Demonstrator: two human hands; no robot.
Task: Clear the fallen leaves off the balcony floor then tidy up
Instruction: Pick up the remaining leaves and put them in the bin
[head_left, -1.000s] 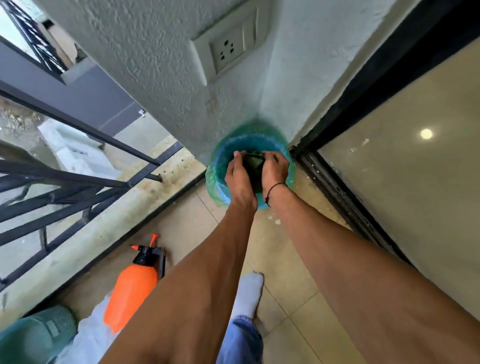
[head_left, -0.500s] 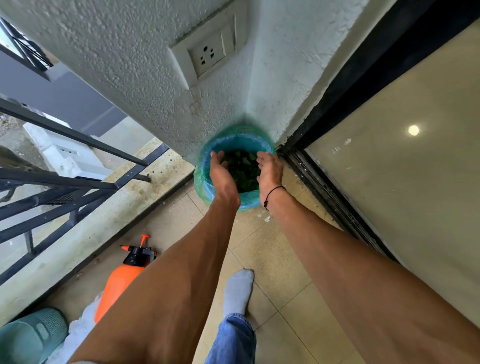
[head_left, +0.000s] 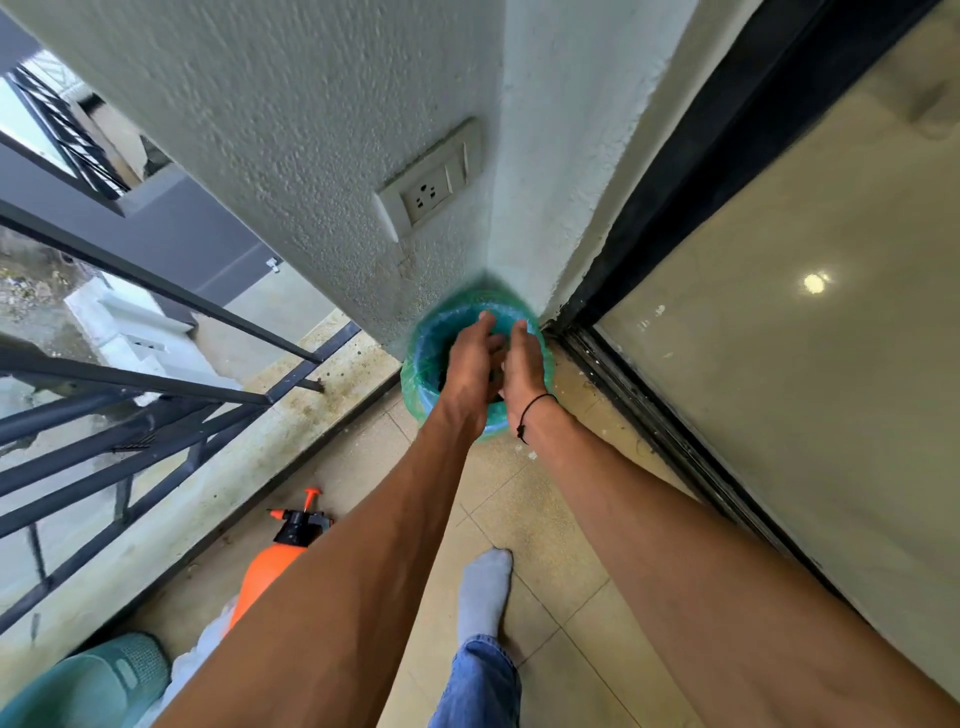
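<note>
Balcony corner: both hands open-fingered, gripless, over bin.

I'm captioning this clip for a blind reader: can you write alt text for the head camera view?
Both hands, left hand and right hand, reach with straight fingers over a green-lined bin in the balcony corner, below a wall socket. An orange spray bottle lies on the floor tiles by the railing.

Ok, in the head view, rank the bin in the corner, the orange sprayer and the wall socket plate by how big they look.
1. Bin, with its green liner: largest.
2. Orange sprayer: partly hidden behind the left forearm, so its full extent is unsure.
3. Wall socket plate: smallest, though close to the sprayer's visible part.
</note>
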